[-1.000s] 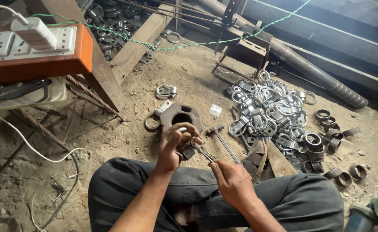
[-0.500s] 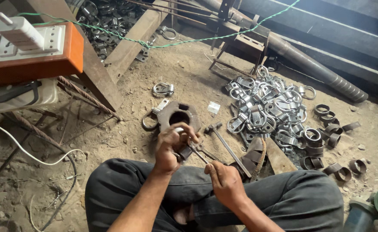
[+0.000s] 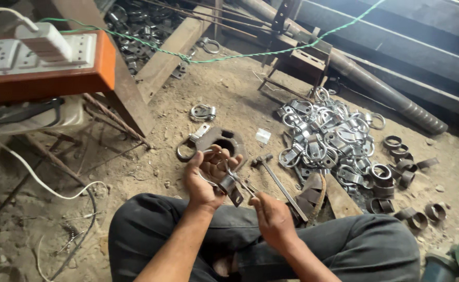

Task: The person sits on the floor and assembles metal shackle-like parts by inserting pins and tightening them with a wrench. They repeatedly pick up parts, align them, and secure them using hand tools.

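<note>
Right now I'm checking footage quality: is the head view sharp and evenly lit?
Head view: daylight soft, no glare; the left hand, right hand and clamp slightly soft; the pile of metal clamps clear; top right corner falls into shadow; edges bend a little.

Clamp pile lies right of the hammer (socket board far left).

A small, pale, boxy packet lies on the dirt floor; no labels, signs or screens show.
</note>
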